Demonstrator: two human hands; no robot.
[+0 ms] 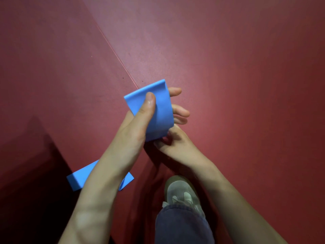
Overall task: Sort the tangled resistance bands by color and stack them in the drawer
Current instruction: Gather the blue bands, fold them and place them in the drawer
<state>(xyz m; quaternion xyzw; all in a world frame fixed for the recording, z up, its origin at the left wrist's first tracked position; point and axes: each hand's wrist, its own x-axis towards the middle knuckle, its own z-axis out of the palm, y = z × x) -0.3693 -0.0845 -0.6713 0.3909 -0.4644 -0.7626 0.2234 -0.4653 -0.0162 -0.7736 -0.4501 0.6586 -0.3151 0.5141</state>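
A folded blue resistance band (159,110) is held up over the red floor mat at the middle of the view. My left hand (139,120) grips it, thumb pressed on its top face and fingers showing past its right edge. My right hand (175,145) sits just below, its fingers pinching the band's lower end. A second blue band (82,176) lies flat on the mat at lower left, partly hidden under my left forearm. No drawer is in view.
Red mats (228,67) cover the floor, with a seam (116,55) running diagonally from top centre toward the hands. My grey shoe (182,192) and a dark trouser leg (181,224) stand at the bottom centre. A dark shadow falls at lower left.
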